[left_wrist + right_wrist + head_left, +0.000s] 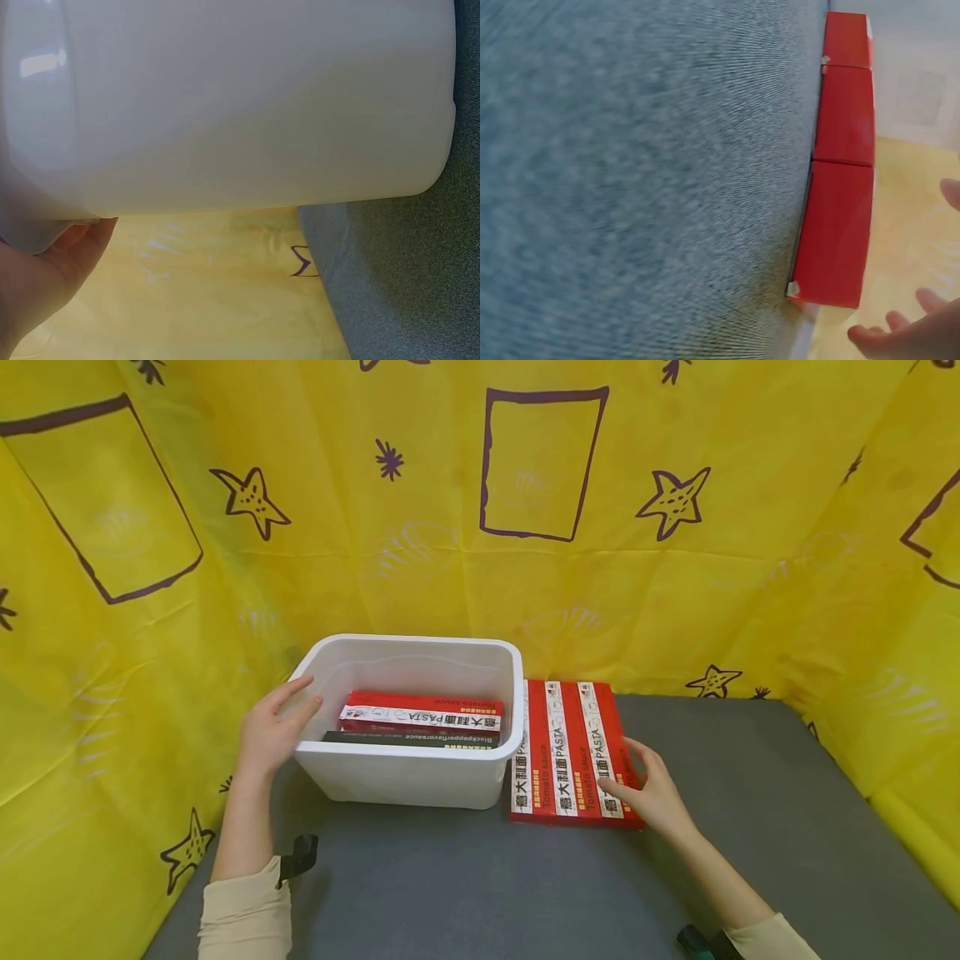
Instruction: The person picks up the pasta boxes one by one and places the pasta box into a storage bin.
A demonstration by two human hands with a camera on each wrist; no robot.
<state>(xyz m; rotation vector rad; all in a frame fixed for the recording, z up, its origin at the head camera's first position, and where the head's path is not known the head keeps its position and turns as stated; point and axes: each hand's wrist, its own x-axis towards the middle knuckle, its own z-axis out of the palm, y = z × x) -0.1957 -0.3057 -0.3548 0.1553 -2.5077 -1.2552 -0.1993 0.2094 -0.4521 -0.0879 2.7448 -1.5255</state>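
A white plastic bin stands upright on the table, left of the middle. Its left rim is held by my left hand; in the left wrist view the fingertips tuck under that rim outside. Inside lie a red and white pasta box and a dark box marked black pepper. Three red tomato sauce pasta boxes lie flat side by side against the bin's right. Over the rightmost pasta box, my right hand spreads thumb and fingers, gripping nothing.
A dark grey cloth-like surface covers the table. Yellow fabric with starfish drawings hangs close behind the bin and along both sides. A wristband with a black device sits on the left forearm.
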